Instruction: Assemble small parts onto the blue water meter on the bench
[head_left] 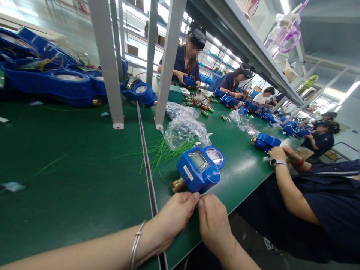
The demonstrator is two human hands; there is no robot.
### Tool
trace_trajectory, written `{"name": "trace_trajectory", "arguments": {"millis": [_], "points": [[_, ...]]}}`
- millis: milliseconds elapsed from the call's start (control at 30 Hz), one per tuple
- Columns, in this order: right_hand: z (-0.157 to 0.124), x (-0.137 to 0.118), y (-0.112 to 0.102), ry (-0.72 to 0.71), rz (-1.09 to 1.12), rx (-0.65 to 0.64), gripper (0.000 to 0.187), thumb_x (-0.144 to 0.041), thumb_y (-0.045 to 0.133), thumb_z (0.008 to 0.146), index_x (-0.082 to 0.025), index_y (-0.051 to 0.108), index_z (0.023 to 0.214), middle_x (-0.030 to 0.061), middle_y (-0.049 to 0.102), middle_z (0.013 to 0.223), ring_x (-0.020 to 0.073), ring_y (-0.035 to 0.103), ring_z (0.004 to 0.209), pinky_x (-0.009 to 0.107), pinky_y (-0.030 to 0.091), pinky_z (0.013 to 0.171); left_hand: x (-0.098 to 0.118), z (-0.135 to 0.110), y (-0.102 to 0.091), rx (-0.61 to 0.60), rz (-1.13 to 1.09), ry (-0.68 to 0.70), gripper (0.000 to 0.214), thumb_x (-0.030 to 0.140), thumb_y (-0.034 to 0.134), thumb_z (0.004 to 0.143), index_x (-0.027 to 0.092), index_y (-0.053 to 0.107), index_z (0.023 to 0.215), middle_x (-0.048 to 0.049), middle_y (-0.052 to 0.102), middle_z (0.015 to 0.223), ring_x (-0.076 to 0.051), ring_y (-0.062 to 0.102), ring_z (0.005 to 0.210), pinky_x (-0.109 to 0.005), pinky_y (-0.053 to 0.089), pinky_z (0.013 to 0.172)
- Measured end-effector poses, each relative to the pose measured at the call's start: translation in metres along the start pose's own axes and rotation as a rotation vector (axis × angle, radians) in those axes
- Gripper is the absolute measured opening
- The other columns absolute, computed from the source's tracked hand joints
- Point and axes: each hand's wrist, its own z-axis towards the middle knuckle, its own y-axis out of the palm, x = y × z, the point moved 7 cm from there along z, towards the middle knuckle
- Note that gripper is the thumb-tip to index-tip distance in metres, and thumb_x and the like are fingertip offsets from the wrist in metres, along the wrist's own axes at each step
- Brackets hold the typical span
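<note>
A blue water meter [191,176] with a small grey display, a round dial and a brass pipe end rests on the green table. Just in front of its near side, my left hand [177,212] is closed in a pinch, thumb against fingers. My right hand [215,221] is also closed, its fingertips almost meeting those of the left. Whatever the fingertips hold is too small or hidden to make out. Behind the meter lie thin green wires [165,153] beside a clear plastic bag [185,131] of small pale blue pieces.
Grey metal posts [108,67] rise from the table [84,187]. Several blue meters with exposed wiring [47,78] are heaped at the left. To the right a co-worker's hands [281,153] work at another blue meter [266,141]. More people sit further along.
</note>
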Motion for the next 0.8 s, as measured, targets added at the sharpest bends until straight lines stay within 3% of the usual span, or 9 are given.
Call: {"name": "trace_trajectory", "arguments": {"millis": [200, 233, 300, 400, 467, 500, 633, 800], "points": [[-0.006, 0.011, 0.0, 0.176, 0.204, -0.133, 0.024, -0.022, 0.031, 0.094, -0.019, 0.047, 0.077, 0.0022, 0.054, 0.072, 0.0151, 0.051, 0.068, 0.027, 0.038, 0.061, 0.007, 0.003, -0.008, 0.014, 0.209, 0.066, 0.046, 0.063, 0.042, 0.078, 0.018, 0.041, 0.065, 0.0071, 0.034, 0.049, -0.008, 0.024, 0.041, -0.022, 0.018, 0.04], [-0.008, 0.015, -0.004, 0.227, 0.211, -0.092, 0.021, -0.025, 0.034, 0.094, -0.019, 0.048, 0.079, 0.0025, 0.054, 0.074, 0.0155, 0.051, 0.07, 0.028, 0.039, 0.063, 0.011, 0.003, -0.01, 0.009, 0.3, 0.076, 0.048, 0.062, 0.04, 0.08, 0.018, 0.043, 0.063, 0.0059, 0.037, 0.049, -0.009, 0.027, 0.042, -0.022, 0.02, 0.041], [-0.01, 0.021, -0.02, 0.329, 0.213, 0.113, 0.017, -0.034, 0.043, 0.091, -0.018, 0.049, 0.092, 0.0051, 0.053, 0.085, 0.0173, 0.051, 0.077, 0.031, 0.042, 0.069, 0.017, 0.004, -0.012, -0.026, 0.497, 0.09, 0.051, 0.061, 0.035, 0.083, 0.017, 0.047, 0.06, 0.0031, 0.042, 0.048, -0.01, 0.034, 0.043, -0.023, 0.024, 0.042], [-0.001, 0.018, -0.038, 0.366, 0.241, 0.417, 0.063, -0.048, 0.059, 0.079, -0.015, 0.032, 0.126, 0.0171, 0.042, 0.121, 0.0261, 0.046, 0.106, 0.043, 0.042, 0.086, 0.024, 0.002, -0.012, -0.068, 0.737, 0.166, 0.052, 0.053, 0.032, 0.089, 0.016, 0.053, 0.058, 0.0001, 0.048, 0.05, -0.013, 0.042, 0.046, -0.023, 0.028, 0.044], [0.016, 0.011, -0.035, 0.356, 0.271, 0.422, 0.091, -0.051, 0.067, 0.071, -0.015, 0.016, 0.137, 0.0216, 0.027, 0.136, 0.0322, 0.033, 0.123, 0.051, 0.034, 0.097, 0.028, -0.001, -0.008, -0.091, 0.831, 0.263, 0.047, 0.045, 0.033, 0.09, 0.017, 0.057, 0.061, -0.002, 0.055, 0.056, -0.014, 0.048, 0.05, -0.024, 0.032, 0.047], [0.025, 0.009, -0.031, 0.371, 0.28, 0.403, 0.095, -0.05, 0.069, 0.069, -0.015, 0.014, 0.138, 0.0217, 0.025, 0.138, 0.0334, 0.028, 0.127, 0.053, 0.031, 0.1, 0.03, -0.005, -0.006, -0.103, 0.868, 0.313, 0.044, 0.041, 0.034, 0.091, 0.017, 0.059, 0.065, -0.0032, 0.059, 0.06, -0.015, 0.051, 0.053, -0.024, 0.035, 0.05], [0.036, 0.024, -0.024, 0.453, 0.468, 0.438, 0.074, -0.04, 0.069, 0.071, -0.02, 0.031, 0.132, 0.016, 0.04, 0.131, 0.0293, 0.044, 0.117, 0.049, 0.037, 0.097, 0.029, -0.023, 0.002, -0.169, 1.136, 0.425, 0.036, 0.036, 0.036, 0.092, 0.017, 0.063, 0.078, -0.0068, 0.065, 0.075, -0.019, 0.059, 0.065, -0.026, 0.042, 0.059], [0.015, 0.081, -0.035, 0.485, 0.841, 0.5, 0.059, -0.033, 0.064, 0.077, -0.023, 0.034, 0.127, 0.0128, 0.046, 0.128, 0.0246, 0.051, 0.111, 0.046, 0.039, 0.097, 0.023, -0.04, 0.014, -0.284, 1.479, 0.574, 0.011, 0.029, 0.057, 0.082, 0.019, 0.06, 0.086, -0.0065, 0.059, 0.093, -0.023, 0.057, 0.08, -0.032, 0.049, 0.067]]}}
